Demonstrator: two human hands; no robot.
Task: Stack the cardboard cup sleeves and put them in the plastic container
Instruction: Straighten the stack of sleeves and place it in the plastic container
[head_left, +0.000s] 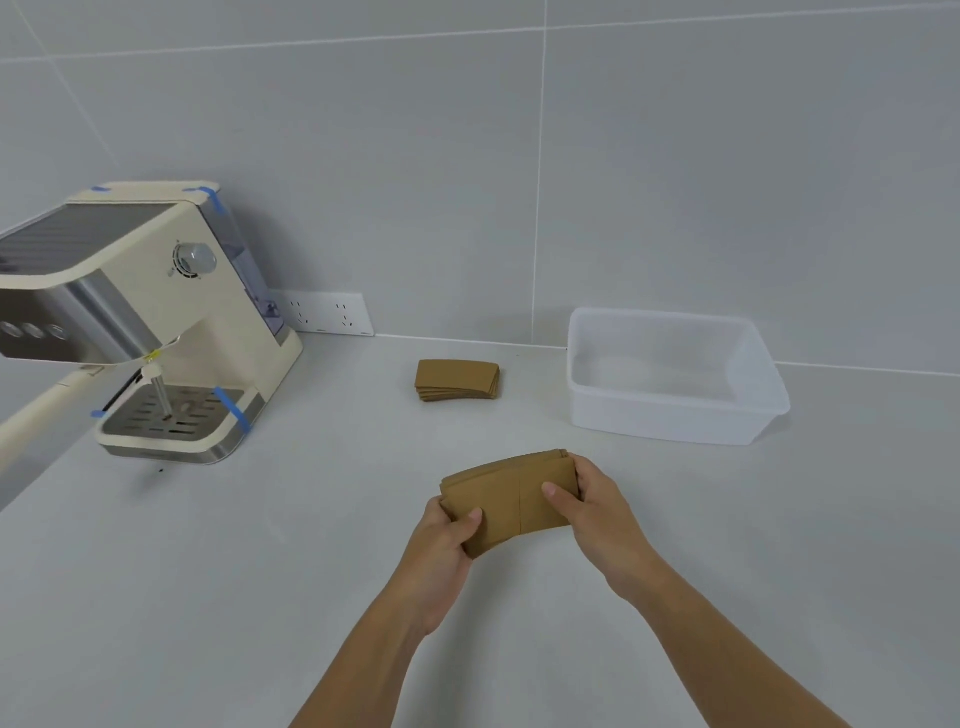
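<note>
While the head camera looks down at the pale grey counter (260, 571), both bare hands hold one flat bundle of brown cardboard cup sleeves (511, 501) between them. The left hand (447, 540) grips the bundle's left end, with its thumb on top and its fingers tucked under. The right hand (587, 499) grips the right end the same way, thumb pressed on the top sleeve. So the bundle sits right in the middle, pinched at each end and tilted a little, with the right side higher. I cannot tell if it touches the counter.

A second small pile of brown cardboard sleeves (458, 381) lies flat on the counter, farther back near the wall. The clear plastic box (675, 415) stands to the right of that pile, well apart from the hands. A cream coffee machine (171, 322) stands far to the left
</note>
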